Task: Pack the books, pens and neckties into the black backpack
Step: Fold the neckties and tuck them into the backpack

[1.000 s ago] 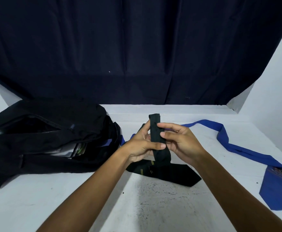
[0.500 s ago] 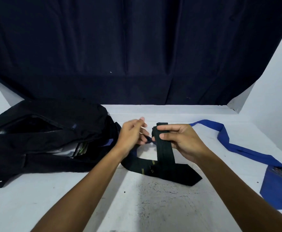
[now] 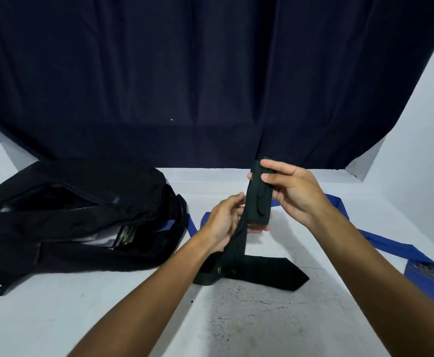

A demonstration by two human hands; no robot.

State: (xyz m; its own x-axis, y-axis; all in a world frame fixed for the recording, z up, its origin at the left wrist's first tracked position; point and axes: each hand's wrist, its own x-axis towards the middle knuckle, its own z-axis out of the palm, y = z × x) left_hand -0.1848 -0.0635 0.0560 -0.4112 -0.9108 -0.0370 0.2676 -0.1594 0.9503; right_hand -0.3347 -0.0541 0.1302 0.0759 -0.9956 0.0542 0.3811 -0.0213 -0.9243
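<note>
From the head view, the right hand (image 3: 292, 193) pinches the top of the folded black fabric necktie (image 3: 258, 202), and the left hand (image 3: 223, 222) grips it below. The wide end lies on the white bench (image 3: 262, 320) under the fingers. A loose pinch may let the folds open. The black fabric backpack (image 3: 76, 217) waits open, left of the fingers.

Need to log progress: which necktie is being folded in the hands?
The black necktie; both hands hold its folded end, while the blue necktie lies untouched on the table.

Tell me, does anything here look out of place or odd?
Nothing is damaged. The blue tie sprawls unfolded across the table, one end tucked behind the open backpack.
</note>
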